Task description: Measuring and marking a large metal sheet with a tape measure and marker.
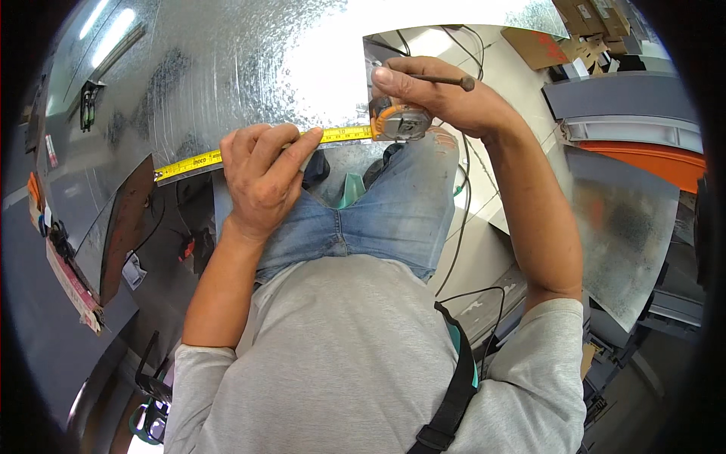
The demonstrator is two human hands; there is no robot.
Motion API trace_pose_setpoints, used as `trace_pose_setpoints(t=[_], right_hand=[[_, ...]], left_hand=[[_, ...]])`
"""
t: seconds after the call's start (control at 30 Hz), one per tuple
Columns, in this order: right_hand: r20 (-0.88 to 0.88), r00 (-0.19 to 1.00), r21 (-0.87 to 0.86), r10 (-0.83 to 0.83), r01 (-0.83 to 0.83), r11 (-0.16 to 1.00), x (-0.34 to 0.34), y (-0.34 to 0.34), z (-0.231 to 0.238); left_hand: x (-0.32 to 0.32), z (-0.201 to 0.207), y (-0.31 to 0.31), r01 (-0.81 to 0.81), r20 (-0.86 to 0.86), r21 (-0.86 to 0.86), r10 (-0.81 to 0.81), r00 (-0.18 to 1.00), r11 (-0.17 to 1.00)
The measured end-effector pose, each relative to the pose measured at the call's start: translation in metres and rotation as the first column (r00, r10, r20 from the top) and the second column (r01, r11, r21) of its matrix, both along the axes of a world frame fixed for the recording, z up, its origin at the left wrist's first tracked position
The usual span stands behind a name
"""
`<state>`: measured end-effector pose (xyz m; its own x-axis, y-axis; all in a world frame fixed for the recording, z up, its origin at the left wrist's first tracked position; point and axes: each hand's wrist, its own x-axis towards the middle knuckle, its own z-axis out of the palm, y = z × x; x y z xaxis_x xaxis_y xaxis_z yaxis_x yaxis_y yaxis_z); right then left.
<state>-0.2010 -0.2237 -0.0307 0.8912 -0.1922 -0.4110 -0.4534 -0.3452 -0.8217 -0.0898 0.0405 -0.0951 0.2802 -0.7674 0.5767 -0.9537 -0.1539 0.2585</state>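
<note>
A yellow tape measure blade stretches along the near edge of a shiny galvanized metal sheet. My left hand is closed over the blade near its middle, fingers pinching it at the sheet's edge; the thumb is mostly hidden. In my right hand is the orange and grey tape measure case, held at the sheet's right corner. A thin dark rod with a knobbed end also sits in that hand, between the fingers and thumb. The blade's hooked end lies at the left.
A brown-edged panel stands at the left, near a grey surface with tools. Black cables run over the tiled floor at the right. Farther right are cardboard boxes, an orange strip and another metal sheet.
</note>
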Motion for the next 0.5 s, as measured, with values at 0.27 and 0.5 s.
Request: trace_pose_setpoints(t=[0.27, 0.5], right_hand=[[0.154, 0.982, 0.167, -0.109, 0.083, 0.982, -0.007, -0.017, -0.013], [0.127, 0.861, 0.381, -0.493, 0.417, 0.825, -0.039, -0.039, -0.063]], left_hand=[[0.0, 0.0, -0.003, -0.01, -0.016, 0.002, 0.01, 1.0, 1.0], [0.002, 0.005, -0.003, 0.003, -0.024, 0.003, -0.003, 1.0, 1.0]])
